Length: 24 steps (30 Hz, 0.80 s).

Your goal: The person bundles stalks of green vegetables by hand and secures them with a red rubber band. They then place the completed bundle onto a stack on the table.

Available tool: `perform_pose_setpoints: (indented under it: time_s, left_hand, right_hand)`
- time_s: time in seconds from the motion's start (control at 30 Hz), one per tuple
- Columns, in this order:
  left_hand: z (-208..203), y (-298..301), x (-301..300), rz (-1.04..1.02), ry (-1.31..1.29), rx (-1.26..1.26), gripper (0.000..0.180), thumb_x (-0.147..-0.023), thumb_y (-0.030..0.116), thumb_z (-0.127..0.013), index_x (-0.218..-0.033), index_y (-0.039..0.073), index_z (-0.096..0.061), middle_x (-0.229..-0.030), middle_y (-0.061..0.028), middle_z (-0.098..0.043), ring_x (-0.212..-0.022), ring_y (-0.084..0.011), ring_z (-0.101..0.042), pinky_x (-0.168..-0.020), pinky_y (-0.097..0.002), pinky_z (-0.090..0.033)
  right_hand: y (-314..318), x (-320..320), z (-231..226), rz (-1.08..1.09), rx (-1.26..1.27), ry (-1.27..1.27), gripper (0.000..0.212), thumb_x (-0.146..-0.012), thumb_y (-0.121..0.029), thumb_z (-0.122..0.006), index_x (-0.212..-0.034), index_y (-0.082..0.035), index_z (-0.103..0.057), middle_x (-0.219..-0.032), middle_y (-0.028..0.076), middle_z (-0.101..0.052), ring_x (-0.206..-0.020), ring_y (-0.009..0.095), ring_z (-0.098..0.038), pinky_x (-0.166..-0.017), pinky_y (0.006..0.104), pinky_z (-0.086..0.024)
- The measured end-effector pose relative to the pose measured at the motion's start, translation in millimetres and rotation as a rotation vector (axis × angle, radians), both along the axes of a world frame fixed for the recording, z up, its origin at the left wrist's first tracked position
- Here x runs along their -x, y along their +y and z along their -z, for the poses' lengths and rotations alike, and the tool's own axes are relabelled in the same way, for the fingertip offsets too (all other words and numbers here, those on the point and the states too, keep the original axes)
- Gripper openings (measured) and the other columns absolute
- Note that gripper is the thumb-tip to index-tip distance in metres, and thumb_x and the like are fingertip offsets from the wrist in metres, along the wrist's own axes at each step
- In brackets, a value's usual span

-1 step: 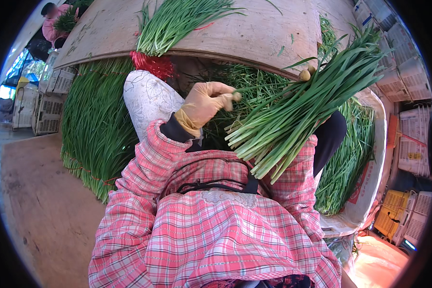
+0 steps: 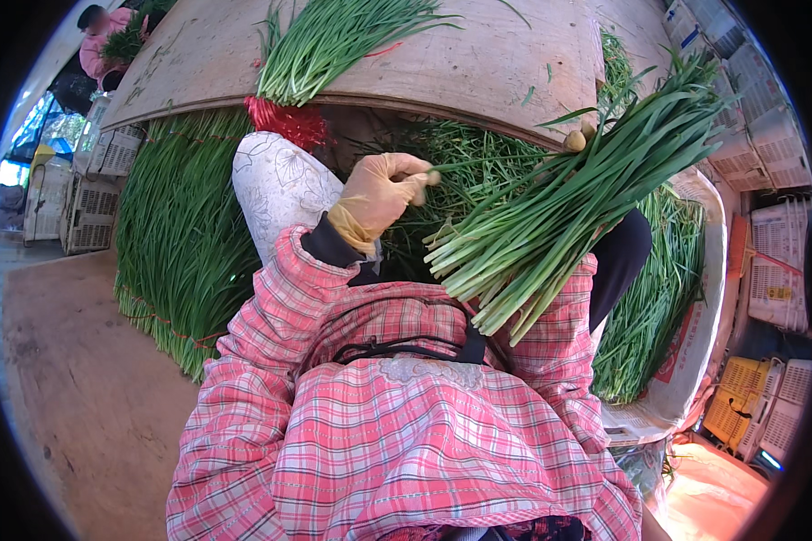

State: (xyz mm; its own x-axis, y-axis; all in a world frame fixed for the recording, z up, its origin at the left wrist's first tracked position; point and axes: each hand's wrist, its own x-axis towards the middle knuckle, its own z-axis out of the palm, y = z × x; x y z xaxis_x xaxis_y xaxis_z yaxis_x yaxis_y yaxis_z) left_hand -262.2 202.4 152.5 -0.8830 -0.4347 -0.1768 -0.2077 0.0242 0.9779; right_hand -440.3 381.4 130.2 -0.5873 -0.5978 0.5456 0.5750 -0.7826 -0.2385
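Wooden board (image 2: 478,68) overhead, chive heaps (image 2: 180,234) below and w/ crates at the rim. Right hand (image 2: 576,140), mostly hidden, seems clamped round a chive bundle (image 2: 559,221), cut ends toward the lap, prob. to keep stalks aligned. Left hand (image 2: 381,191), gloved, fingers pinched together on one thin strand. Stalks fresh green, pale bases.

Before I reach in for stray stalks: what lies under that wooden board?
Under the wooden board, loose green chives and a red tie bundle show; deeper in is shadowed, hidden.
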Motion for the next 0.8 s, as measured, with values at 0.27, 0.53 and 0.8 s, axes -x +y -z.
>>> perform_pose_setpoints:
  time_s: [0.27,0.53,0.8]
  left_hand:
    - [26.8,-11.3,-24.9,0.219,-0.062,0.315,0.029,-0.094,0.018,-0.049,-0.114,-0.002,-0.056,-0.089,-0.0083,-0.064,-0.082,-0.0166,-0.061,-0.074,-0.0299,-0.048]
    - [-42.0,15.4,-24.7,0.384,0.19,0.094,0.015,-0.09,0.009,-0.058,-0.102,0.0,-0.061,-0.084,0.0007,-0.06,-0.071,-0.0048,-0.05,-0.065,-0.02,-0.042]
    - [-60.7,-3.7,-18.8,-0.321,0.657,0.113,0.014,-0.092,0.011,-0.055,-0.087,-0.001,-0.061,-0.075,-0.0053,-0.061,-0.061,-0.0087,-0.051,-0.059,-0.0229,-0.045]
  right_hand:
    - [4.2,6.7,2.5,0.023,-0.004,0.045,0.078,-0.079,-0.035,-0.068,-0.136,0.004,-0.03,-0.126,0.021,-0.044,-0.098,0.024,-0.056,-0.075,0.0368,-0.053]
    - [-4.8,6.0,6.8,0.045,-0.058,0.143,0.078,-0.081,-0.039,-0.067,-0.135,0.004,-0.031,-0.125,0.02,-0.044,-0.097,0.022,-0.056,-0.074,0.0351,-0.053]
    - [3.3,9.6,22.9,0.01,0.011,-0.101,0.083,-0.071,-0.023,-0.068,-0.141,-0.002,-0.027,-0.141,0.029,-0.029,-0.123,0.036,-0.044,-0.088,0.0508,-0.048]
